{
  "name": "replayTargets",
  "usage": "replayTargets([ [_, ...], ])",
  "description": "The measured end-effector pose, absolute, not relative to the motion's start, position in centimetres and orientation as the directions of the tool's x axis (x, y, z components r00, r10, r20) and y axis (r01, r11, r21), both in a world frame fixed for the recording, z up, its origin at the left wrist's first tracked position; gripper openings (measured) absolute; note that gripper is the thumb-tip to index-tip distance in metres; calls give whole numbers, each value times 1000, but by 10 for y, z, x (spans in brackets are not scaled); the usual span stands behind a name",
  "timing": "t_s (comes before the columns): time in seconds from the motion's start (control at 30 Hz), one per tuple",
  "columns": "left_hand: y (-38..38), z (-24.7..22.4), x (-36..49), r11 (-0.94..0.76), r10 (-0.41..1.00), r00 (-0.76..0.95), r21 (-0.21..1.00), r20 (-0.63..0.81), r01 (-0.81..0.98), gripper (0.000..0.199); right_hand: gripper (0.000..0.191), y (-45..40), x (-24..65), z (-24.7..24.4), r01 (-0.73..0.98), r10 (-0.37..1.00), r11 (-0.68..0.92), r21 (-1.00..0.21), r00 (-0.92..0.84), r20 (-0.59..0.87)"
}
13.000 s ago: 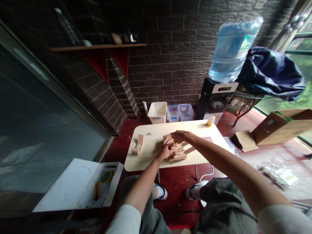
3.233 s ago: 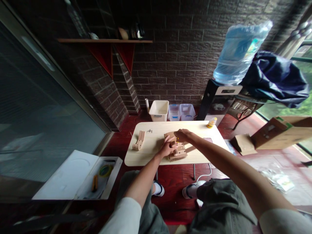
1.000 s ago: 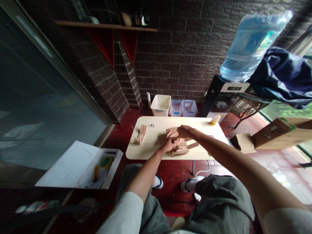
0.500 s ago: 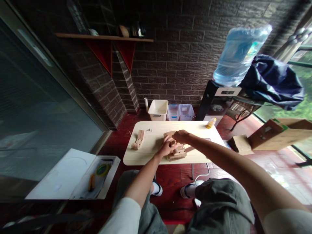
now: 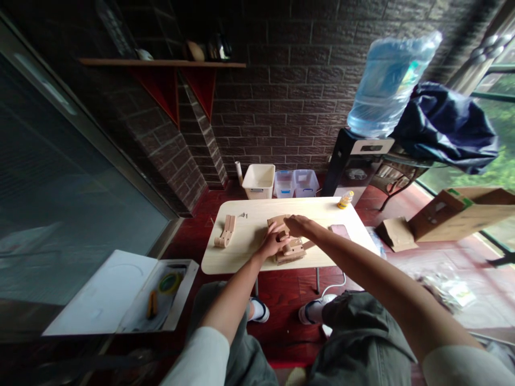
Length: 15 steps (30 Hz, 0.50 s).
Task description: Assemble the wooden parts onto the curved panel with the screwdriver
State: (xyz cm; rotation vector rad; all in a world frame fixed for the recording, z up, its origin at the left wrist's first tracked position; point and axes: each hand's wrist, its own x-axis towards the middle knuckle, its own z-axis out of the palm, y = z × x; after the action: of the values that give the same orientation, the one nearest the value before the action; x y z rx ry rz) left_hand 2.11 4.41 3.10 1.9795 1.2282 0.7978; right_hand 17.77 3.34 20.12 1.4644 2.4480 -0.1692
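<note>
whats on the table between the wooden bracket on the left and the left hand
Nothing: in the head view, bare table separates wooden bracket from left hand.

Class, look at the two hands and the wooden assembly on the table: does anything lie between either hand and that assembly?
Nothing visible does. The left hand and right hand both rest directly on the wooden assembly. The loose wooden part lies well off to the left on the table.

A covered home porch used as a makeshift workshop: a dark brick wall (image 5: 289, 107), a glass sliding door (image 5: 60, 177), a water dispenser bottle (image 5: 386, 80), storage bins (image 5: 295, 183) and a low bench (image 5: 249, 241) on red floorboards (image 5: 289, 305).
</note>
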Motion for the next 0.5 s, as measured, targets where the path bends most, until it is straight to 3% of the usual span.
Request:
replayTargets([
  [0.27, 44, 35, 20, -364, 897, 417, 778, 146, 512, 41, 34, 18, 179, 197, 920, 886, 392, 18, -373, -276],
  [0.5, 43, 35, 22, -355, 903, 403, 785, 147, 508, 60, 42, 34, 177, 194, 940, 899, 340, 19, -319, -299],
])
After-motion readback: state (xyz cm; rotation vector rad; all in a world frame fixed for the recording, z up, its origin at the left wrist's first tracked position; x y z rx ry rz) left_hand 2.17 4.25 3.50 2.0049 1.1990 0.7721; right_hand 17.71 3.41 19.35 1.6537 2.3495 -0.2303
